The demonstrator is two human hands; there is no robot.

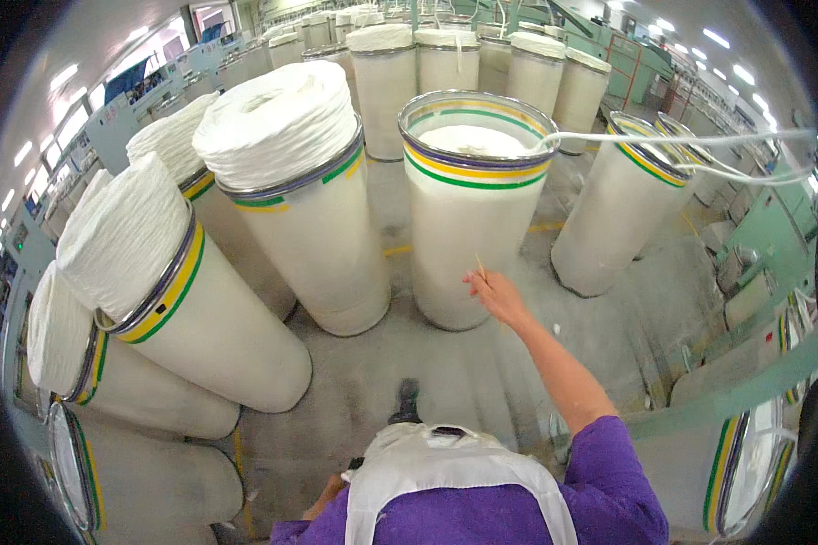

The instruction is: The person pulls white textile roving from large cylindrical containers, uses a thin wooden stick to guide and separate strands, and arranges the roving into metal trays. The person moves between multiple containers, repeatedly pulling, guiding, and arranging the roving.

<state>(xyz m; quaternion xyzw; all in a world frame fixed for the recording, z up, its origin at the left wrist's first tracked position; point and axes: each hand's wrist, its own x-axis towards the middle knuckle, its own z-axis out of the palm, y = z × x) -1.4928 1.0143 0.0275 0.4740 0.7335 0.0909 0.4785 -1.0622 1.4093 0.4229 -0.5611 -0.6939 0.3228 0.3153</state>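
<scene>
- Right now the right hand (495, 292) is stretched forward, fingers pinched narrow on a thin pale stick or strand end poking up above them; too small to say which.
- Hand sits in front of the middle can (468, 213), level with its lower wall, close to it but contact unclear.
- Left hand (325, 495) is low by the apron (445, 477), mostly hidden; can't tell whether it's open or closed.
- Judgement on doing this well: keep the pinch light and steady, and keep the arm below the sliver (682, 141) so the strand isn't snagged or dragged off its path.
- Also keep feet clear of the neighbouring cans; spacing is tight on the left.
- Middle can: tall white cylinder, upright on the floor (482, 363), metal rim with yellow, green and purple bands; white fibre coiled inside, level just below the rim.
- Sliver: thick white strand leaving that can's rim on the right, running out to the right toward the green machine (773, 227), over the right can (609, 218).
- Left cans (282, 191) are overfilled, coils heaped well above their rims.
- More full cans stand in rows behind.
</scene>
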